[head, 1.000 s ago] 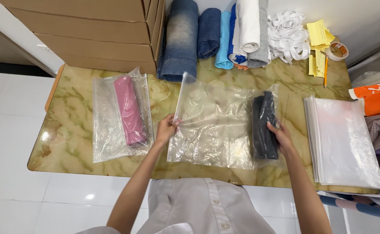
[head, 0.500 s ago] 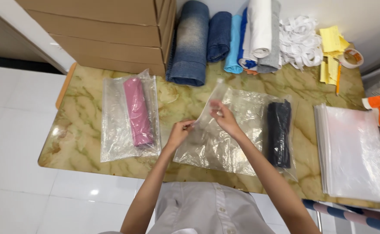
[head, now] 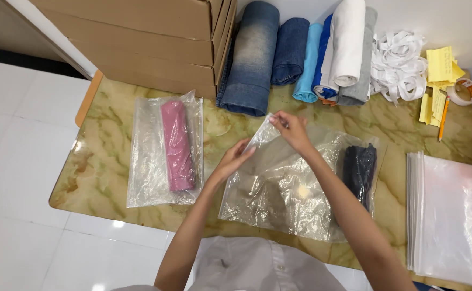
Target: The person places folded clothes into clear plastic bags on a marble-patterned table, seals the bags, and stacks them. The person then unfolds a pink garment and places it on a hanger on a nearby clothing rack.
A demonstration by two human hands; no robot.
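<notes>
Right hand [head: 292,129] has left the dark roll [head: 360,172] it was pressing a second ago; it's now up at the bag [head: 284,188] mouth's far corner, pinching the edge. Left hand [head: 235,159] moved slightly along the open left edge, fingers now flat under the lifted flap. That corner of the bag is raised off the table, where it lay flatter earlier.

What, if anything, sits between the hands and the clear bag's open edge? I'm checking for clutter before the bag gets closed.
Nothing visible. The right hand pinches the far corner of the clear plastic bag, and the left hand touches the same edge. The rolled dark garment lies inside at the bag's far right end.
</notes>
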